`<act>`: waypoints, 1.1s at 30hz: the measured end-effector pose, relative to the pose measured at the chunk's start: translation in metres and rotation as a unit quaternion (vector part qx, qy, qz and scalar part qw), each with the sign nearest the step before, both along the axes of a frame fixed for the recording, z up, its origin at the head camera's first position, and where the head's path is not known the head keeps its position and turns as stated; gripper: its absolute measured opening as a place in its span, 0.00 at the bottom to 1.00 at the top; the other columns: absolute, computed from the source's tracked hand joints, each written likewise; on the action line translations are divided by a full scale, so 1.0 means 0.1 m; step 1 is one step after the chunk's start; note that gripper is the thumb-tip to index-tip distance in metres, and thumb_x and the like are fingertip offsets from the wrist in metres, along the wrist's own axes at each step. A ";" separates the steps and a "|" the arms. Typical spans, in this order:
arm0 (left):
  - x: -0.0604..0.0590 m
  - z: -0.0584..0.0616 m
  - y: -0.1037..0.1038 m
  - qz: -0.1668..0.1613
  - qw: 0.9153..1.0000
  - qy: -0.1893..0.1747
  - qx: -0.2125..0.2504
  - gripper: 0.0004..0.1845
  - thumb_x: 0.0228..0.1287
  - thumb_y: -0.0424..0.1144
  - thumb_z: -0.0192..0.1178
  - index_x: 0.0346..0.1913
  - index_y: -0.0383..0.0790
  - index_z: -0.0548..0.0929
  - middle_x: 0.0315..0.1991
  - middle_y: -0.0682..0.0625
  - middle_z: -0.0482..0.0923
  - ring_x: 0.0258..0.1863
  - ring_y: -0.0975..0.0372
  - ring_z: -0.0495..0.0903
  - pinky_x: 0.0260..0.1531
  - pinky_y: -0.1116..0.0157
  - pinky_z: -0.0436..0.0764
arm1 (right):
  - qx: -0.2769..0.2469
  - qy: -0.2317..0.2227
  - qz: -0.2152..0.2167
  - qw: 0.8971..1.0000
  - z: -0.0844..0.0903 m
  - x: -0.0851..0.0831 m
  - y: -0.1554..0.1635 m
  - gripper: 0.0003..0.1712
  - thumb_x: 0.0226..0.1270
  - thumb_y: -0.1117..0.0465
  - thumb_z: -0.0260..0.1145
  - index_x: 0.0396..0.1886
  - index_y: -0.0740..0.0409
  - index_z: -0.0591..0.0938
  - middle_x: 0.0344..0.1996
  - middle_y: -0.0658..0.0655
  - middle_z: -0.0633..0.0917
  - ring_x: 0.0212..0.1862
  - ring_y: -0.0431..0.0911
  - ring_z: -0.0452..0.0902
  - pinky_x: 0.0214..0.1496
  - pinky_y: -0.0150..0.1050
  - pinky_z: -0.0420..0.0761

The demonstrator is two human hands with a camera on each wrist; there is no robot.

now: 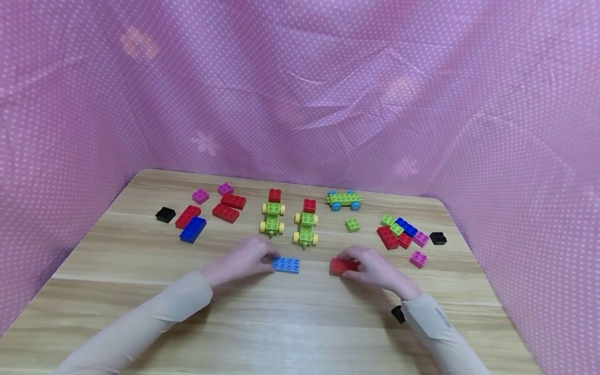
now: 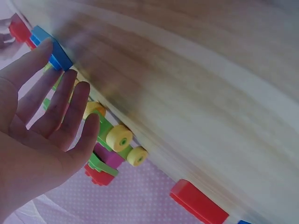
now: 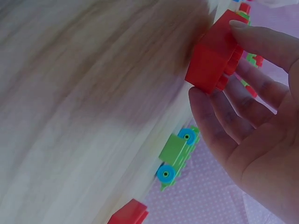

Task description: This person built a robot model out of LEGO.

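Observation:
My left hand (image 1: 248,259) pinches the left end of a light blue brick (image 1: 288,265) between thumb and fingertips, studs facing up. In the left wrist view the same blue brick (image 2: 60,57) shows beyond the thumb. Across from it, my right hand (image 1: 374,266) holds a red brick (image 1: 336,267), thumb on the near side and fingers on the far side. The right wrist view shows that red brick (image 3: 212,56) close up, low over or on the table; which one I cannot tell. A gap separates the two bricks.
Two green cars with yellow wheels (image 1: 273,219) (image 1: 306,229) stand behind the hands, and a green car with blue wheels (image 1: 344,199) further back. Loose bricks lie left, such as a blue brick (image 1: 193,229), and right, such as a pink brick (image 1: 419,259). A black piece (image 1: 398,314) is beside the right sleeve.

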State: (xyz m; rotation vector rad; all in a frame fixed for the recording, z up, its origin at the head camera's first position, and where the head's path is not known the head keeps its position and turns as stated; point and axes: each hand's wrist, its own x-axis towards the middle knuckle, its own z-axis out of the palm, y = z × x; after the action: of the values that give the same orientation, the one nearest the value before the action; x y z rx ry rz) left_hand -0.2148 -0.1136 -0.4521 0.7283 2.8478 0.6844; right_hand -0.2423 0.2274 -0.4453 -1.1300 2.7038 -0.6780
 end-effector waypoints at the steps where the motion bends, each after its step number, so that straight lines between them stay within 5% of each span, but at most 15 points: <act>1: 0.00 0.00 0.01 -0.001 1.000 0.001 -0.001 0.18 0.57 0.40 0.72 0.52 0.46 0.87 0.45 0.54 0.86 0.43 0.65 0.82 0.48 0.64 0.84 | -0.001 -0.001 0.000 1.000 0.00 0.00 -0.02 0.21 0.60 0.58 0.74 0.54 0.53 0.82 0.47 0.50 0.86 0.46 0.41 0.80 0.51 0.38 0.85; 33: -0.06 -0.04 0.13 -0.008 1.000 0.015 -0.014 0.16 0.56 0.42 0.73 0.48 0.47 0.88 0.43 0.55 0.88 0.40 0.67 0.81 0.46 0.65 0.83 | -0.016 0.001 0.041 0.999 0.05 -0.01 -0.63 0.22 0.64 0.56 0.71 0.58 0.49 0.81 0.50 0.48 0.86 0.48 0.38 0.80 0.52 0.36 0.85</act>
State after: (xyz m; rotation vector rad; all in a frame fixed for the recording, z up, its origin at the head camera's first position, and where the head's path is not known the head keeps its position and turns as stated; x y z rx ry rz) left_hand -0.2206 -0.1002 -0.4565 0.7621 2.8691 0.6351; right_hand -0.2432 0.1648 -0.4404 -1.2428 2.6398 -0.7106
